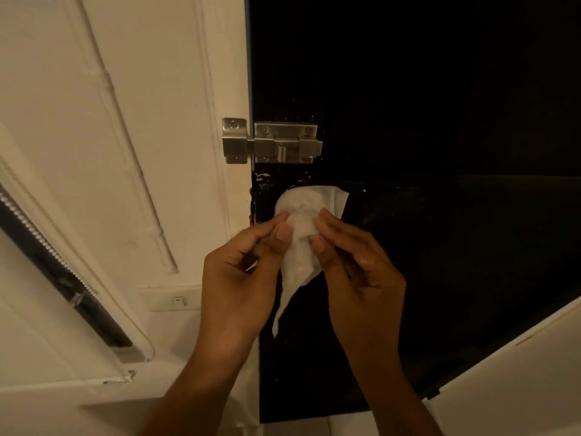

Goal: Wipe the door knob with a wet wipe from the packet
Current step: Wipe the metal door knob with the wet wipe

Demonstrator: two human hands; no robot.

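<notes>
A white wet wipe (300,215) is draped over a rounded shape on the black door (440,121), just below the metal bolt; the door knob itself is hidden under the wipe. My left hand (239,272) pinches the wipe from the left with thumb and fingertips. My right hand (355,262) grips it from the right. A loose tail of the wipe hangs down between my hands. The packet is not in view.
A steel slide bolt (276,141) sits above the wipe, bridging the black door and the cream frame (188,121). A wall switch plate (177,298) is low on the left wall. A pale surface edge (518,372) is at lower right.
</notes>
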